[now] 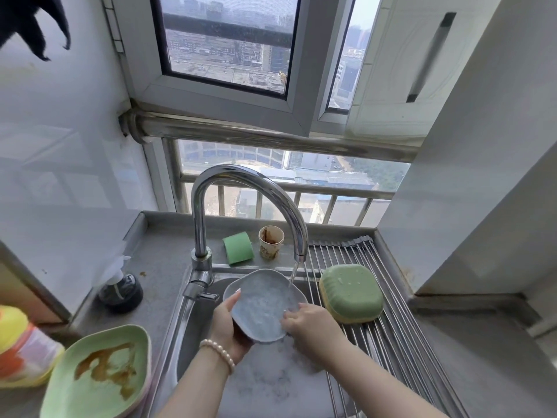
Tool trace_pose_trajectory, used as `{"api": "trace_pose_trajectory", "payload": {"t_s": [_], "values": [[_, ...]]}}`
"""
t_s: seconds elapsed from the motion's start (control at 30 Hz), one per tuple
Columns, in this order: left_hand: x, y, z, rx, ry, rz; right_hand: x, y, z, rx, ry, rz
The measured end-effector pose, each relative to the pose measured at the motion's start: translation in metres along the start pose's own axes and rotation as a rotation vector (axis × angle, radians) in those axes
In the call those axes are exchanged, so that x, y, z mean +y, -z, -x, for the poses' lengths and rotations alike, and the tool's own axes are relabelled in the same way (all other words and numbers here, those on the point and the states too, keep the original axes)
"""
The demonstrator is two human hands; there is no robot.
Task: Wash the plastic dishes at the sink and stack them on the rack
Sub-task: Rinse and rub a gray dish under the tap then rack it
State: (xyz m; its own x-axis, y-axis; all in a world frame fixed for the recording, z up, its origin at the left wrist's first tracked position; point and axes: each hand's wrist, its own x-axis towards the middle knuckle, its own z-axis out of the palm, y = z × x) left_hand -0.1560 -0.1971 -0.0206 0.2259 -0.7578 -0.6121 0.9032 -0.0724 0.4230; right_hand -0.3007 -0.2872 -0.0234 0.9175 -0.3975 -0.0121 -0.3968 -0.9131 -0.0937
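Listing from largest to smallest: sink (pixel 193 342), lower centre, basin holding foamy water; rack (pixel 391 333) of metal rods laid over its right side; tap (pixel 247 188), centre, running a thin stream onto the blue plate (pixel 262 306); green plate (pixel 102 375), lower left on the counter, smeared brown and unwashed; green dish (pixel 351 292), upside down on the rack, wet; blue plate, soapy, held tilted over the basin at centre; left hand (pixel 232 330), curled around the plate's lower-left edge and gripping it from beneath; right hand (pixel 304 322), fingers partly open, resting on the plate's right rim, whether rubbing or gripping cannot be told; green sponge (pixel 238 247) and stained paper cup (pixel 271 241), standing beside each other behind the tap. Risks, as judged: the soapy plate may slip from wet fingers into the basin; the tilted face may throw water onto the counter.
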Motion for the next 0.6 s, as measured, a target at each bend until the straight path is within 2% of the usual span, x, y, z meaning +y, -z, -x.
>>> {"api": "trace_pose_trajectory", "payload": {"t_s": [0.17, 0.27, 0.33, 0.4, 0.47, 0.53, 0.6], "values": [[-0.026, -0.011, 0.008, -0.023, -0.105, 0.185, -0.031, -0.006, -0.001, 0.211, -0.111, -0.041], [-0.031, -0.003, 0.006, 0.008, -0.108, 0.267, -0.036, -0.021, -0.001, 0.377, -0.119, -0.118], [-0.027, 0.000, 0.005, 0.019, -0.110, 0.285, -0.034, -0.029, 0.002, 0.412, -0.086, -0.202], [-0.024, 0.001, 0.004, 0.028, -0.097, 0.253, -0.030, -0.025, 0.007, 0.324, -0.074, -0.193], [-0.024, 0.000, 0.004, 0.019, -0.059, 0.232, -0.029, -0.011, 0.004, 0.078, -0.128, -0.146], [-0.025, 0.000, 0.004, -0.004, -0.017, 0.222, -0.033, 0.005, -0.001, -0.133, -0.223, -0.098], [-0.028, -0.001, 0.002, -0.032, 0.034, 0.228, -0.037, 0.013, -0.011, -0.245, -0.374, -0.056]]}}
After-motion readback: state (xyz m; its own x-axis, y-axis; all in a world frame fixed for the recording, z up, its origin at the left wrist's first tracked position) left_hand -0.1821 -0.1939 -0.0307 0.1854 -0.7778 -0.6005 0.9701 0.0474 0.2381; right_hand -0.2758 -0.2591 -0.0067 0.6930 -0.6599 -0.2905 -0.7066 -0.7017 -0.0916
